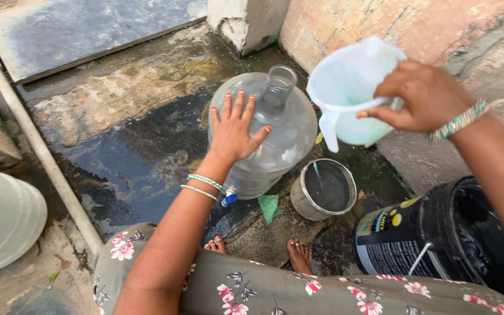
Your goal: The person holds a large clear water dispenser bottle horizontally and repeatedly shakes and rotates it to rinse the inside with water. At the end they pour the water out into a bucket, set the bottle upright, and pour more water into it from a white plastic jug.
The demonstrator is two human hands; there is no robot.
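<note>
Step in hand: filling. Left hand [233, 129] rests flat and open on the jar [263, 131], which stands on the wet floor [129, 134]. Right hand [421, 96] grips the mug [348, 87], apparently empty. Next: scoop from the bucket [438, 233], then align spout with the jar's neck.

Wet concrete floor [129, 146] is showing dark puddles mid-scene, drier patches sitting far left. A white pipe [42, 151] is running diagonally from far left toward near centre, capped at its far end. A grey slab [77, 32] is lying flat at the far left. A pale rounded container [1, 221] is poking in at the near left edge — only part showing. A small metal pot [324, 189] is standing near centre-right, dark water inside. A black bucket [438, 233] is sitting near right, wire handle hanging down its side. A green scrap [269, 206] is lying just left of the pot. A pillar base [246, 23] and reddish wall [403, 23] are closing off the far side.
</note>
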